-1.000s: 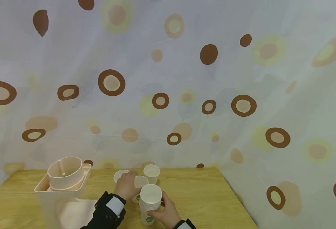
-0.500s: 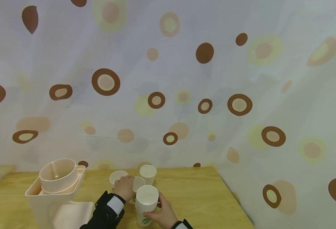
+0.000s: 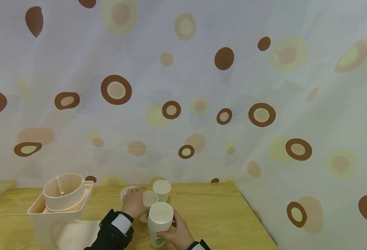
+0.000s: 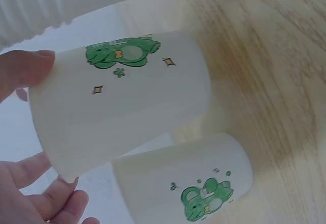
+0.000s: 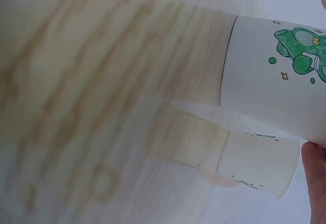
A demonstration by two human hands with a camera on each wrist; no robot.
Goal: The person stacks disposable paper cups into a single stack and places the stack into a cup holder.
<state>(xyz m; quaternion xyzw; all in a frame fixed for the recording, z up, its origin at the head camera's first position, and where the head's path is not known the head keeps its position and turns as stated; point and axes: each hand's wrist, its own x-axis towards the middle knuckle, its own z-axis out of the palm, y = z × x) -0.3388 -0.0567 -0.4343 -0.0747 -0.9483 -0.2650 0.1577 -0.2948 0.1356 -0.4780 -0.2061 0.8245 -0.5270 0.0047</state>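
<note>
Head view: we see the left hand (image 3: 134, 204) gripping a round white paper cup (image 3: 150, 199), the right hand (image 3: 181, 234) clasping a tall white paper-cup stack (image 3: 159, 222), apparently for steadiness.

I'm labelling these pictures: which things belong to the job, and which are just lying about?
Seemingly the job:
cup stack in right hand
single cup in left hand
rear cup
leftmost cup

Seemingly just lying about:
beige container
round vessel inside it

Cups (image 4: 122, 107) white, green cartoon prints; tabletop (image 3: 214, 215) yellowish, wood-grained; backdrop (image 3: 199, 80) pale, brown and yellow spots.
</note>
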